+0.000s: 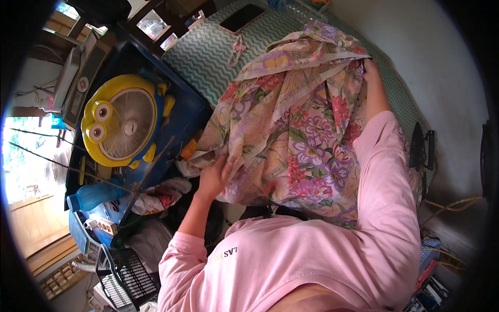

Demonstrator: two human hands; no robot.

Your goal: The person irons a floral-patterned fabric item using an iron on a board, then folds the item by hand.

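Observation:
A large floral cloth (312, 144), with purple, red and yellow flowers on a pale ground, lies in loose folds before me. Its near edge hangs down close to my body. My right hand (371, 71) grips the cloth's edge at the far right, the fingers partly hidden by fabric. At the lower left, my left hand (215, 175) holds the cloth near its side edge, and the fingertips run into the folds. Beneath the cloth is a green-and-white zigzag cover (195, 66). An iron (421, 150) stands to the right of my right forearm.
A smartphone (241, 18), a pink corded item (236, 50) and a clear plastic bottle (298, 12) lie at the back. To the left, a yellow character-shaped fan (126, 124) rests on a blue surface (179, 113). A blue bottle (95, 194), power strip (102, 224) and black basket (130, 273) are nearer me.

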